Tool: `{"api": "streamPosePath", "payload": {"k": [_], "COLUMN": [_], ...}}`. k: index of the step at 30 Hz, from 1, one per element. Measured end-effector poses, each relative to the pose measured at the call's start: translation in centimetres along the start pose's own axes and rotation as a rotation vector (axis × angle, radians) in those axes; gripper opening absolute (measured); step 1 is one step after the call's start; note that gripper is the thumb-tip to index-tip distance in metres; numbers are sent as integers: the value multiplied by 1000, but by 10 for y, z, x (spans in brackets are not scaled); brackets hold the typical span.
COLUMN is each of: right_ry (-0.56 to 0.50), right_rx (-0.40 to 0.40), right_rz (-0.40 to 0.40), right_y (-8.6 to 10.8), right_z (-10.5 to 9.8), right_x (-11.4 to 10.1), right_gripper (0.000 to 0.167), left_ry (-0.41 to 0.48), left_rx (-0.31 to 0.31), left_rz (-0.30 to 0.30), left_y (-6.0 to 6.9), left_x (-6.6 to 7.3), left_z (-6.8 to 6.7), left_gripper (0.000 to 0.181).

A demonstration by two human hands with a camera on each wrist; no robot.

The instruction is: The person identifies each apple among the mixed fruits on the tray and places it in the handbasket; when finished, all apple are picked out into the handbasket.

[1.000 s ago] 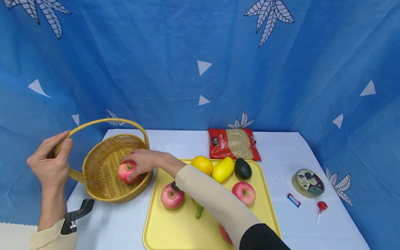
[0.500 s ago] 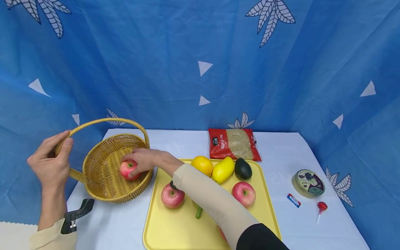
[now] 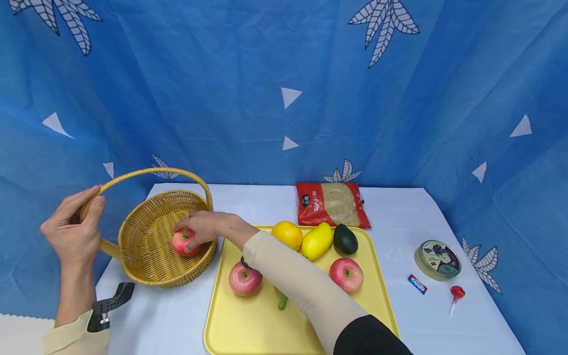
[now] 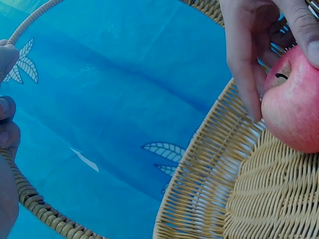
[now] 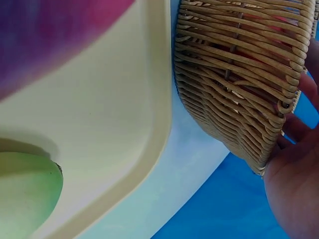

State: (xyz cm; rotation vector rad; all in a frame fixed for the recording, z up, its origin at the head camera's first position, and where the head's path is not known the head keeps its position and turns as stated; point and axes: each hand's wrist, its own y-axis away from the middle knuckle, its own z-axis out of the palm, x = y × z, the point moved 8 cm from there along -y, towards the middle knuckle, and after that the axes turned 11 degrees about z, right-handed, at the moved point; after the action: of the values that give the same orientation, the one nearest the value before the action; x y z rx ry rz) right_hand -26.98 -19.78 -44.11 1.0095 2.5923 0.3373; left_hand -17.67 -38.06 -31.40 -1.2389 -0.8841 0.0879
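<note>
In the head view my left hand grips the arched handle of a wicker basket. My right hand reaches over the basket's right rim and holds a pink apple low inside it. The left wrist view has the right hand with thumb and fingers round the apple, above the woven bottom. From the right wrist, the basket's outer wall hides most of the apple, and the right hand bends over the rim.
Right of the basket, a yellow tray bears several apples, an orange, a mango, an avocado and a green item. Beyond lies a red bag; rightward are a round tin, small packet and lollipop.
My right hand and the apple have shifted slightly to the right inside the basket. The left hand keeps its grip on the handle, almost unmoved.
</note>
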Motion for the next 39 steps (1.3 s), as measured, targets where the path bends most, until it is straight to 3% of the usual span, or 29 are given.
{"api": "streamPosePath", "payload": {"k": [3, 9, 18, 34, 39], "right_ry": [2, -8, -35, -53, -74], "right_rx": [-1, -11, -7, 9, 11], "right_rz": [0, 25, 39, 40, -4], "right_y": [0, 0, -1, 6, 12], "right_z": [-1, -1, -1, -9, -17], "right_x": [-1, 0, 2, 5, 5], "right_gripper": [68, 66, 66, 71, 70], "left_ry": [6, 17, 9, 20, -1], "left_rx": [0, 3, -5, 1, -6], "left_rz": [4, 5, 3, 8, 18], "left_y": [0, -2, 1, 0, -1], "left_x": [-4, 5, -17, -17, -18], "left_z": [-1, 2, -6, -4, -5], "left_gripper": [22, 21, 23, 23, 23]}}
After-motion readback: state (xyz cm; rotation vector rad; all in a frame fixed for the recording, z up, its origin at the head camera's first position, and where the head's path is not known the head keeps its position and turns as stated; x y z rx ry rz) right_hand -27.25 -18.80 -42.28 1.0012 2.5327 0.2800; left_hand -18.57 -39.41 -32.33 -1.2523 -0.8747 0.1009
